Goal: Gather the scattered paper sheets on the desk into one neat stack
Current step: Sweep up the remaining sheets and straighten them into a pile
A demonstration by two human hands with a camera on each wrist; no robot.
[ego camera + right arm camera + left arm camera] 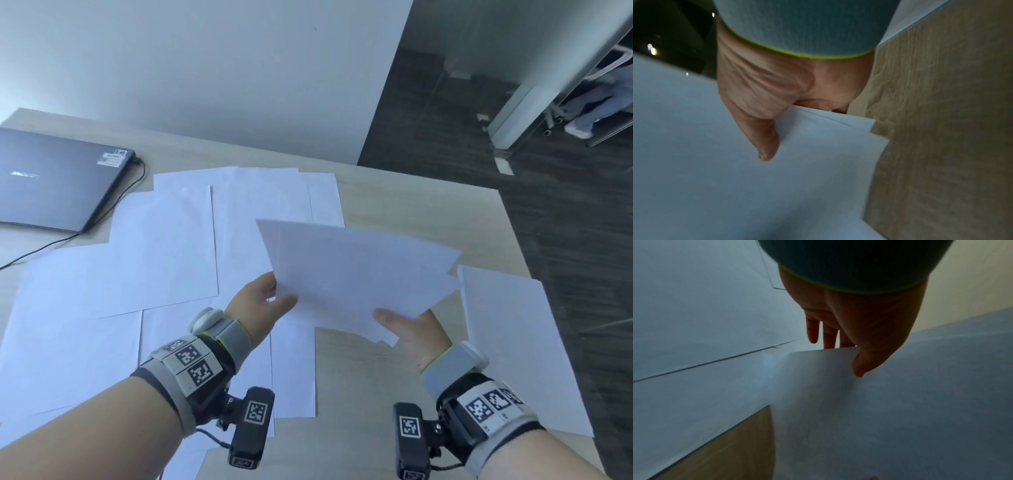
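Both hands clamped on the small bundle of sheets [356, 274], held above the desk [394, 192]: left hand [260, 305] pinches its left edge, right hand [416, 329] its near corner. Corners look offset in the right wrist view. I'd square the edges before adding loose sheets [137, 260], including the right-edge sheet [517, 342].

This looks like an office. A light wood-grain desk [394, 198] stands against a plain pale wall [205, 68], with a closed grey laptop [51, 178] at its far left corner, a black cable [126, 192] plugged into it. White paper sheets [164, 240] cover much of the desk. Beyond the desk's right edge lie dark carpet flooring [565, 222] and a glass partition [548, 68].
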